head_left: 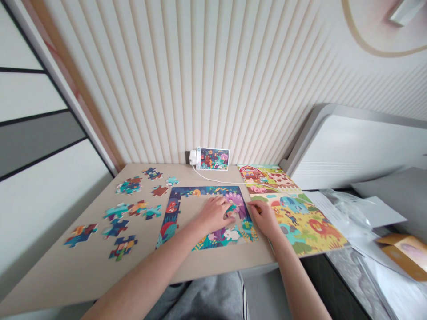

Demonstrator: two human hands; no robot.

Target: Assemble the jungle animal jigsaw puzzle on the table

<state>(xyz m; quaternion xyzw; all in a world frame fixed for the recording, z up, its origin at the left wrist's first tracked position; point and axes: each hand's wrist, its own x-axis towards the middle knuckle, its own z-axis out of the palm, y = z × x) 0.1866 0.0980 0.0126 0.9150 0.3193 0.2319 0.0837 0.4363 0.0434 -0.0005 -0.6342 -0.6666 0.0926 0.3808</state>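
Observation:
A partly assembled jigsaw puzzle lies on the table, its border joined and bare tabletop showing within. My left hand rests over the right part of that opening. Its fingers lie forward with the thumb apart, touching the colourful pieces near the purple peacock. Beside the puzzle's right edge, my right hand rests with curled fingers; whatever they may hold is hidden. Loose jigsaw pieces are scattered at the left, some joined in clusters. Against the wall leans a small reference picture card.
A farm puzzle and a safari animal puzzle lie at the table's right. A white cable runs from a charger across the back. Papers, clear plastic and an orange box lie on the bed.

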